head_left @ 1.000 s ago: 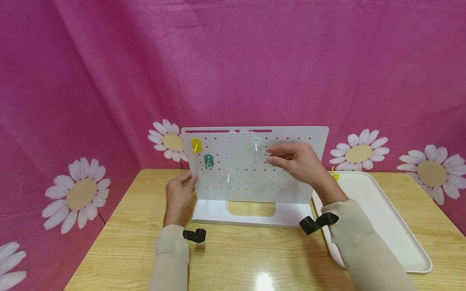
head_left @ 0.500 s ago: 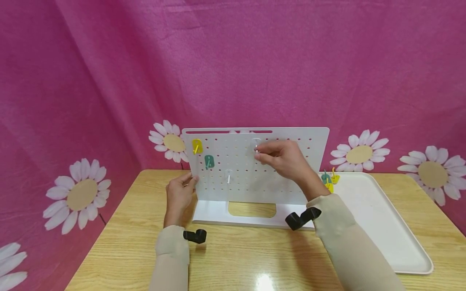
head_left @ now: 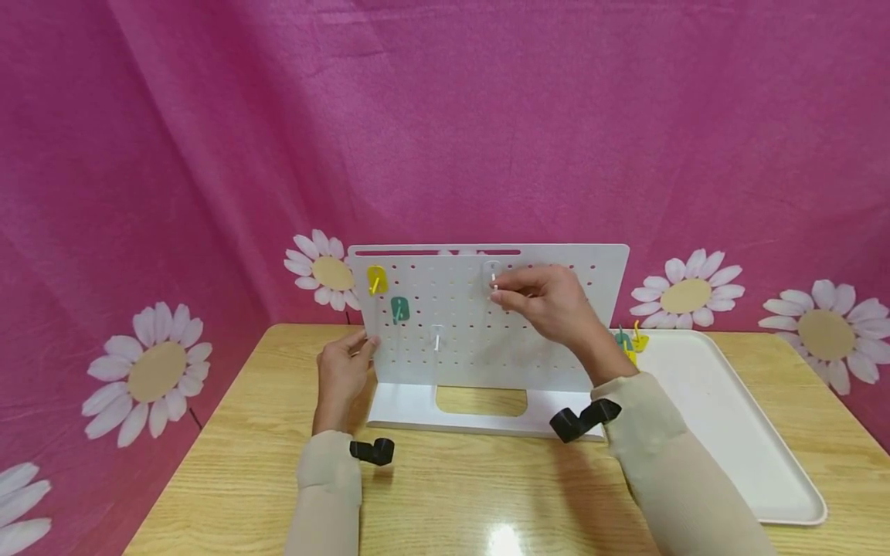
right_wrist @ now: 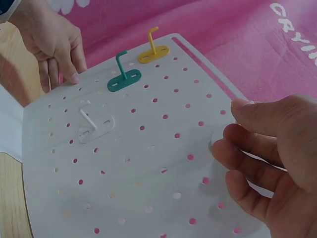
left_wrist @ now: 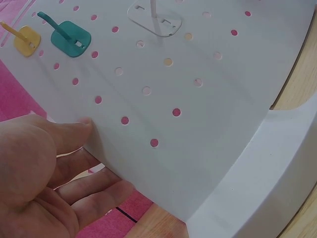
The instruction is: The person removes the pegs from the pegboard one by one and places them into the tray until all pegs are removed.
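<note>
A white pegboard (head_left: 459,355) stands upright on its base. My left hand (head_left: 343,372) grips its left edge, thumb (left_wrist: 74,134) on the front face and fingers behind. My right hand (head_left: 549,301) pinches the prong of a clear hook (head_left: 491,270) near the top of the board; in the right wrist view the fingers mostly hide this hook. A yellow hook (head_left: 377,279) sits at the board's upper left, with a green hook (head_left: 399,309) below and right of it. Lower down, another clear hook (head_left: 436,337) is mounted on the board.
A white tray (head_left: 723,432) lies on the wooden table (head_left: 445,494) at the right. Yellow hooks (head_left: 640,340) and a green hook (head_left: 621,337) lie at its far left corner, partly behind my right forearm. A pink flowered curtain (head_left: 445,116) hangs behind.
My right hand has moved left from beside the upper clear hook and now pinches its prong. That hook has shifted slightly to the right in the last half second. My left hand stays put.
</note>
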Tool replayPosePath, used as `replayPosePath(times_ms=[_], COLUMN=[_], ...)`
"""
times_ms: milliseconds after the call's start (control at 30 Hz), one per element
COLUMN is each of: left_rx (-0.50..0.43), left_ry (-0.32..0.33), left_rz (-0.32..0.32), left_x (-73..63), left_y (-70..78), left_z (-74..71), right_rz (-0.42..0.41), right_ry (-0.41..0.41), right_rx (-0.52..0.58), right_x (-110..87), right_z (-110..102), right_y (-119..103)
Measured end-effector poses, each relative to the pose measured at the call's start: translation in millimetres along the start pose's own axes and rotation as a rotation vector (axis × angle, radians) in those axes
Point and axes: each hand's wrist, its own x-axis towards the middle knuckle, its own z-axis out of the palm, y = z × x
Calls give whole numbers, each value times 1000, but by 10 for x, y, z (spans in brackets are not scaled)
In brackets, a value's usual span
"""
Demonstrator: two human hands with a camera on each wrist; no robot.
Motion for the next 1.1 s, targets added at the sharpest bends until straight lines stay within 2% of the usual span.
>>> replayPosePath(times_ms=[300, 533, 800, 1100], left_rx=[10, 13, 3, -4], left_ry=[10, 12, 8, 0], left_rz=[8, 11, 3, -31], left_x=[16, -2, 0, -12], left_y=[16, 22, 18, 20], left_z=[1, 8, 2, 2], right_rz=[-46, -16, -43, -31], right_ry=[46, 74, 104, 123], right_rx=[-30, -81, -152, -176], right_x=[-131, -352, -628, -869], right_z=[-199, -426, -702, -895], right_y=[23, 64, 210, 359])
